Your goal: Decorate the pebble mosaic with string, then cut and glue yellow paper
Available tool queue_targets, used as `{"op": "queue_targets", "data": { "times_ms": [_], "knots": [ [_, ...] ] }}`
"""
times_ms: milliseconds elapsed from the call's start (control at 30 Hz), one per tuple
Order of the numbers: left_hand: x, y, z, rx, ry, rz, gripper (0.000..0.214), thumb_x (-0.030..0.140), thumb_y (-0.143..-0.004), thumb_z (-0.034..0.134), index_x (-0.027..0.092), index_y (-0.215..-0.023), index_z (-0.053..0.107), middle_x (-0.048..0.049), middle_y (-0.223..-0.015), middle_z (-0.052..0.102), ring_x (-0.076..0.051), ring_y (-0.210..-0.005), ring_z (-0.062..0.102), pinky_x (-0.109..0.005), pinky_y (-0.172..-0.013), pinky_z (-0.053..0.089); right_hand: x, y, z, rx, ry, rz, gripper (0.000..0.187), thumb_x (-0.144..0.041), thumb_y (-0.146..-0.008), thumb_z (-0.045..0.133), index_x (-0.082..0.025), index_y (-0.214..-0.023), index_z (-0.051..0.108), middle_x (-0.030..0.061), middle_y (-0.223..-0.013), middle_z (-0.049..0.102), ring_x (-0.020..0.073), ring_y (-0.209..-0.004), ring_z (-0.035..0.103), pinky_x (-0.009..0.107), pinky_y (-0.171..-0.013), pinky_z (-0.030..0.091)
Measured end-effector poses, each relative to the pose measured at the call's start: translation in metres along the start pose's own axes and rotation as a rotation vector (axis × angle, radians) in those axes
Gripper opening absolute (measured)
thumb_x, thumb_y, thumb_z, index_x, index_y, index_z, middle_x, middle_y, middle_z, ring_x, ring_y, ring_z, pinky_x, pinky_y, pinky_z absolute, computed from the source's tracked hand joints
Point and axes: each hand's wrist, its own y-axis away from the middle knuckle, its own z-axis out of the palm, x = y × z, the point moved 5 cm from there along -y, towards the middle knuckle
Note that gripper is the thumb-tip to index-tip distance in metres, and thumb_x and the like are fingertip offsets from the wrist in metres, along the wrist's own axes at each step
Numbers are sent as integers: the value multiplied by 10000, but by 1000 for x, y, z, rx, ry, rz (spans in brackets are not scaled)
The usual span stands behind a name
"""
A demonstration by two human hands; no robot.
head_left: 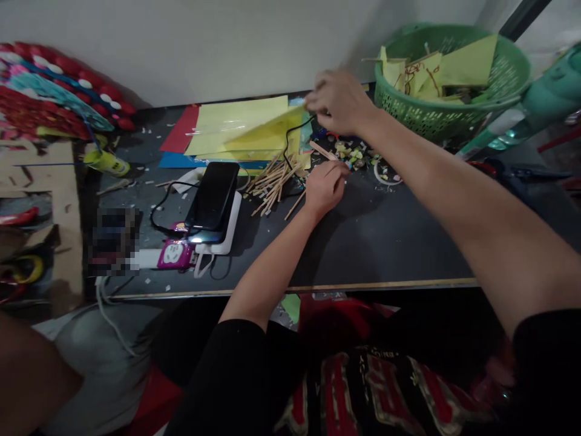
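My right hand (pixel 342 103) is at the back of the table, its fingers pinched on the corner of a yellow paper sheet (pixel 272 128). That corner is lifted off a stack of coloured paper (pixel 245 115), with red and blue sheets showing at its edges. Lower down, my left hand (pixel 324 189) rests on the table with its fingers curled; whatever they hold, if anything, is hidden. Just left of it lies a loose pile of thin wooden sticks (pixel 275 184). Small paper scraps (pixel 351 154) are scattered beyond its fingertips. A black cable (pixel 287 142) runs across the sticks.
A green basket (pixel 385 100) with yellow paper pieces stands at the back right, beside a teal bottle (pixel 512 133). A phone (pixel 213 194) lies on a white power bank (pixel 233 221). Cut cardboard (pixel 68 236) is at left. Another person's arm (pixel 36 375) shows at lower left.
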Motion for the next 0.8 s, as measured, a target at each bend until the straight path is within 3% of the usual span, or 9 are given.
{"op": "queue_targets", "data": {
  "times_ms": [100,167,367,433,533,600,700,767,800],
  "knots": [
    [5,2,-4,-1,-10,85,252,205,-944,431,219,-878,674,-58,-967,741,-184,-1006,670,-375,-927,493,1,37,18,-9,275,-100,324,-210,-945,444,-162,-1163,679,120,-1177,665,253,-1208,486,450,-1013,358],
    [6,0,-13,54,-33,36,228,226,-941,447,230,-897,671,-64,-1001,731,-201,-1048,658,-420,-996,466,0,61,33,-30,310,-163,294,-206,-944,455,-191,-1128,684,90,-1096,693,247,-1160,519,438,-990,372],
    [-27,-10,-61,301,-142,-443,285,339,-887,584,222,-1146,605,-145,-1395,565,-299,-1400,437,-517,-1191,314,3,119,44,-22,206,-227,312,-155,-927,475,-265,-1099,711,28,-1115,713,228,-1150,522,433,-1030,356],
    [-45,-10,-67,255,-174,-567,470,434,-804,700,222,-1205,576,-163,-1484,490,-343,-1455,360,-550,-1196,302,7,131,42,-3,181,-164,299,-176,-929,484,-271,-1078,724,42,-1065,715,241,-1133,528,446,-1013,365],
    [-71,-2,-62,44,-301,-763,923,552,-570,863,128,-1313,514,-289,-1544,376,-475,-1460,308,-652,-1176,256,10,139,42,4,212,-72,308,-195,-938,461,-262,-1089,721,68,-1013,701,248,-1076,538,448,-969,384],
    [-79,2,-55,-66,-354,-785,1027,561,-487,898,104,-1322,514,-322,-1541,364,-520,-1439,319,-682,-1172,226,10,139,43,0,219,-44,311,-209,-946,447,-260,-1092,716,79,-981,689,246,-1050,541,440,-954,388],
    [-80,1,-53,-82,-317,-712,650,465,-647,833,158,-1175,612,-258,-1415,543,-467,-1346,477,-646,-1128,327,11,138,39,27,190,-12,300,-238,-947,457,-247,-1095,718,105,-948,680,261,-1060,540,450,-958,379],
    [-79,-2,-60,14,-254,-700,296,413,-856,649,159,-1009,648,-215,-1165,683,-385,-1181,623,-566,-1043,439,14,141,34,57,197,8,322,-239,-947,451,-226,-1128,716,123,-969,689,276,-1074,536,466,-952,379],
    [-79,-4,-65,98,-221,-708,264,402,-930,546,157,-943,643,-191,-1032,708,-345,-1089,667,-516,-994,478,15,143,32,69,213,18,338,-234,-947,443,-214,-1151,712,128,-990,697,281,-1077,537,470,-944,385]
  ]
}}
